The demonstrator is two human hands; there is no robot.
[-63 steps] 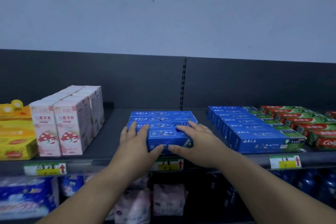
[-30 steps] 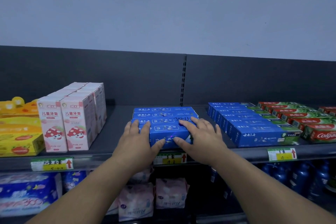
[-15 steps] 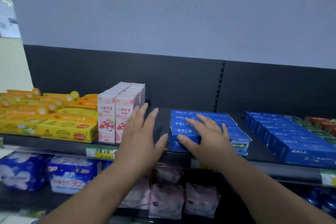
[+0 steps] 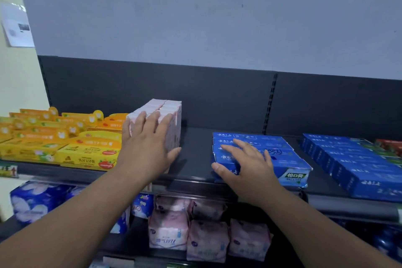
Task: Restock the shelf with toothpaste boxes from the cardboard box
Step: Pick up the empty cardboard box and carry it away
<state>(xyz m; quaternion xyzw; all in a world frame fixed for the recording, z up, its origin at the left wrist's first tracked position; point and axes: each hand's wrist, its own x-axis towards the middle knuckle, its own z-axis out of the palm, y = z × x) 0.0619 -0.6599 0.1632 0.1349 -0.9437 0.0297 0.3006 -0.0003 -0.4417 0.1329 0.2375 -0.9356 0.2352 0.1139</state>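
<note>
The left hand (image 4: pixel 148 150) is spread flat before the pink boxes (image 4: pixel 174 115); the right hand (image 4: pixel 248 165), fingers spread, rests on the blue boxes (image 4: pixel 280 154) on the shelf (image 4: pixel 193 156).

glossy printed card: blue boxes (image 4: pixel 272 154), pink boxes (image 4: pixel 171 119), yellow boxes (image 4: pixel 87 154). matt dark shelf (image 4: pixel 195 159). soft shiny plastic packs (image 4: pixel 206 239) below.
</note>
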